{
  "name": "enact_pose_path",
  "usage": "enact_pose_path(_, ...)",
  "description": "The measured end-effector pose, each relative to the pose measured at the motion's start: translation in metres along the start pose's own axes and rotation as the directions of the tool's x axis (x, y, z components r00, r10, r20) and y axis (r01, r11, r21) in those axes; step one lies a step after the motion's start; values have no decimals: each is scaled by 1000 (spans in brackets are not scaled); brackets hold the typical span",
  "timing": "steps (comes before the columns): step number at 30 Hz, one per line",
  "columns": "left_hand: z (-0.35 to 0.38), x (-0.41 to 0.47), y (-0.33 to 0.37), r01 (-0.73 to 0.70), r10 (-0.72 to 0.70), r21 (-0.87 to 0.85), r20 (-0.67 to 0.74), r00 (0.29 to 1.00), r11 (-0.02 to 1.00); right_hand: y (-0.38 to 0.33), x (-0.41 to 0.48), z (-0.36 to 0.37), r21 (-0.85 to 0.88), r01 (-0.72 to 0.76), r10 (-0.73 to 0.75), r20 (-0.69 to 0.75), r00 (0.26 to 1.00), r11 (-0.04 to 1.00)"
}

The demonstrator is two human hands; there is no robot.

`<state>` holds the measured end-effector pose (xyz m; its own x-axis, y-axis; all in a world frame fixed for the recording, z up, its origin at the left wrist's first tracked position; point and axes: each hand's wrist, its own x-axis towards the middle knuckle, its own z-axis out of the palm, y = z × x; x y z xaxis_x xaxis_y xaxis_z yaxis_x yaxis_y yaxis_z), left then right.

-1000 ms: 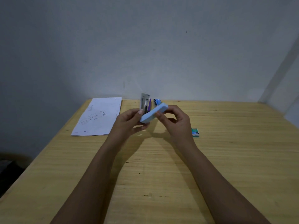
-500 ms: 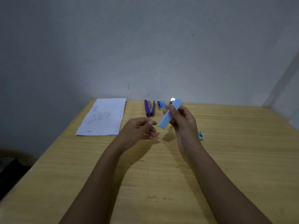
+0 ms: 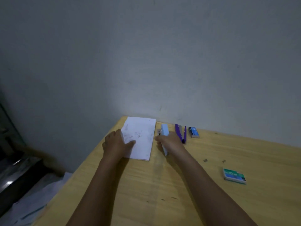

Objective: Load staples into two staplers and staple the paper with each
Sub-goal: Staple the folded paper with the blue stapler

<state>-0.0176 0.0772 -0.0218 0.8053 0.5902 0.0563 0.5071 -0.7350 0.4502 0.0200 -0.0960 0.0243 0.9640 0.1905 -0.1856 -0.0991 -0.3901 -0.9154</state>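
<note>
Found the paper (image 3: 141,136) lying flat at the far left of the wooden table (image 3: 244,157), close to the wall. Saw the left hand (image 3: 116,144) resting fairly flat on its near-left part, thumb spread across the sheet, pinning it down; could not tell about fingertips under the edge. Saw the right hand (image 3: 171,141) curled round the light-blue stapler (image 3: 164,130), just right of the paper's right edge, with a bit of metal showing on the stapler's left side, toward the sheet. Noted the purple stapler (image 3: 180,132) lying swung open just right of that, untouched, a blue staple box (image 3: 193,132) beside it, and a green staple box (image 3: 234,175) well apart at the near right.

Judged the paper light, limp and apt to slide on smooth wood, so best held down flat near the edge to be stapled. Judged the stapler small, rigid and light, with a smooth plastic shell; best gripped round the middle and rear, thumb on top, fingers kept out of the mouth. Reckoned on feeding the sheet's edge fully into the mouth before any squeeze.
</note>
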Motion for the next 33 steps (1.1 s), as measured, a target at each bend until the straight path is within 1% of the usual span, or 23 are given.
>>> enact_pose_path(1,2,2,-2,-17,17,7,17,1000,1000,-1,5,8,-53,5,-6,-20,1000,999)
enact_pose_path(4,2,7,-2,-66,74,-94,82,994,993,-4,21,25,-14,8,-9,-65,998,1000)
enact_pose_path(6,0,10,-3,-66,81,-197,68,994,978,-7,26,29,-2,-11,10,-75,997,1000)
enact_pose_path(8,-2,12,-5,-29,40,-332,26,999,943,-6,29,31,16,-18,19,-73,997,1000)
enact_pose_path(11,-9,10,-6,18,-30,-595,-11,999,804,-3,29,28,106,-5,12,-65,998,994)
enact_pose_path(14,-16,2,-1,38,-90,-769,-26,996,638,1,23,19,214,20,-6,-68,998,977)
enact_pose_path(18,-25,-8,9,44,-43,-906,28,999,421,7,19,-2,325,145,-101,-149,984,935)
enact_pose_path(20,-25,-13,14,53,-2,-935,56,998,350,11,19,-12,331,217,-151,-213,965,918)
enact_pose_path(22,-22,-17,21,41,39,-939,58,998,343,13,17,-19,296,281,-204,-265,943,913)
enact_pose_path(24,-18,-21,28,-4,77,-938,25,997,348,15,14,-24,279,360,-280,-286,916,890)
enact_pose_path(25,-18,-23,31,-31,89,-939,0,996,342,15,13,-26,273,399,-328,-269,905,876)
enact_pose_path(27,-19,-25,33,-97,103,-934,-66,993,343,13,11,-29,264,445,-407,-188,894,856)
enact_pose_path(29,-21,-26,34,-161,115,-922,-128,985,352,11,11,-34,185,473,-466,-81,881,861)
enact_pose_path(31,-24,-27,34,-212,149,-906,-169,974,366,7,11,-40,80,498,-499,-16,867,863)
enact_pose_path(33,-25,-27,35,-256,196,-888,-192,962,383,5,12,-46,35,503,-503,-4,864,864)
